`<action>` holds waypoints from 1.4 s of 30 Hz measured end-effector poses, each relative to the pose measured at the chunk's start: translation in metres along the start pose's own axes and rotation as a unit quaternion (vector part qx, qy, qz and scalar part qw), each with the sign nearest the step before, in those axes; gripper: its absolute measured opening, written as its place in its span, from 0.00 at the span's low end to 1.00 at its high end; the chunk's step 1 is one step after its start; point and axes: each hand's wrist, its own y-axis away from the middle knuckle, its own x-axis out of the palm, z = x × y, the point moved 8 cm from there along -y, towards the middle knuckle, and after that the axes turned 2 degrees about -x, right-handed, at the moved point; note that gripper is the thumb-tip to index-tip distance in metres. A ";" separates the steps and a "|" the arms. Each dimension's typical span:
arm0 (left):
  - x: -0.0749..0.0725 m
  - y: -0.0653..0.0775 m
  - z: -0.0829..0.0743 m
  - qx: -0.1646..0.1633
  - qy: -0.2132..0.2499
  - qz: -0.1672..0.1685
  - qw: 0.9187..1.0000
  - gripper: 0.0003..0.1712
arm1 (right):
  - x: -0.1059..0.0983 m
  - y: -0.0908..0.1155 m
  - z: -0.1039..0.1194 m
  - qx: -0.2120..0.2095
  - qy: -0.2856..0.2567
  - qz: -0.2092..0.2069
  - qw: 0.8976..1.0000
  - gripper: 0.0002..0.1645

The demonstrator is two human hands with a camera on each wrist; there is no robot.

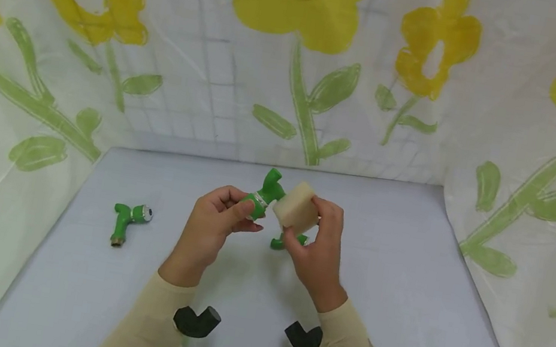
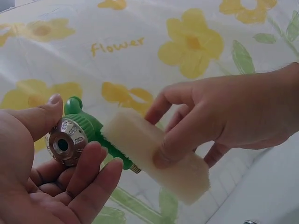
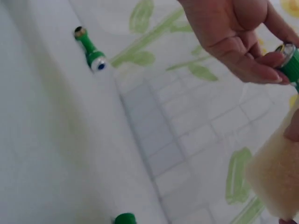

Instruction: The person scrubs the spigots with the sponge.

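My left hand (image 1: 216, 218) grips a green angled fitting (image 2: 88, 130) by its silver-ringed end, a round metal face with engraved marks and a dark centre hole. A small threaded brass tip sticks out at its other end. My right hand (image 1: 320, 250) holds a cream block sponge (image 2: 154, 154) between thumb and fingers. In the left wrist view, the sponge overlaps the fitting's green body. A second green fitting (image 1: 278, 243) lies on the table beneath the sponge, partly hidden by it and my right hand.
Another green fitting (image 1: 122, 226), with a silver end and a brass tip, lies on the left of the pale table (image 1: 401, 290). White sheeting (image 1: 201, 107) painted with yellow flowers hangs at the back and sides. Dark curved pieces (image 1: 197, 321) sit by both sleeves.
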 end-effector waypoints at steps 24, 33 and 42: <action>0.007 -0.001 0.014 -0.050 -0.068 0.029 0.996 0.11 | -0.006 -0.002 0.017 -0.043 -0.023 -0.026 0.998 0.41; 0.007 0.003 0.012 -0.050 -0.154 -0.009 0.987 0.19 | -0.015 -0.004 0.012 -0.029 0.056 -0.069 0.996 0.39; 0.003 0.005 0.003 0.000 -0.237 -0.035 0.971 0.22 | -0.014 -0.005 0.007 -0.013 0.071 -0.059 0.996 0.38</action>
